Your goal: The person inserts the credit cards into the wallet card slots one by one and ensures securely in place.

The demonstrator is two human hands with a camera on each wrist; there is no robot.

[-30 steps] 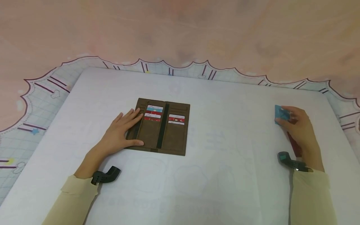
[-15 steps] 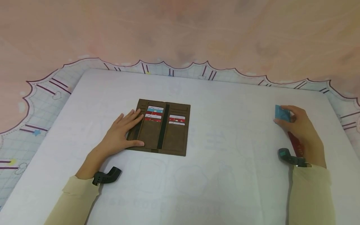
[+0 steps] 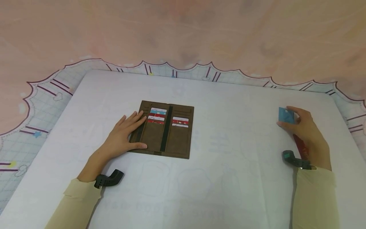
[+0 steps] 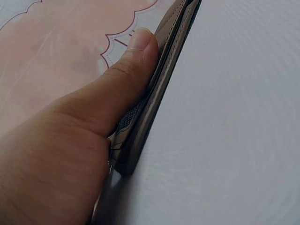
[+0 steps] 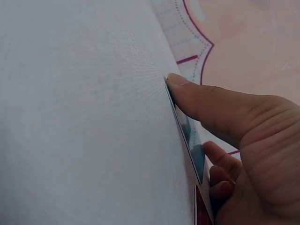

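Observation:
An open brown wallet lies on the white table, with several red, white and blue cards poking out of its slots. My left hand rests on its left side, fingers spread; in the left wrist view the thumb lies over the edge of the wallet. Far to the right, my right hand pinches a light blue card between thumb and fingers. The right wrist view shows the blue card edge-on, close to the tabletop. Partly hidden under the right hand is a dark red item.
The white table carries faint printed marks. Behind it hangs a pinkish cloth with a scalloped white border. Each wrist wears a black camera band, one left and one right.
The blue card has shifted slightly left in my right hand's pinch, and more of the dark red item shows beneath that wrist. My left hand and the wallet look the same.

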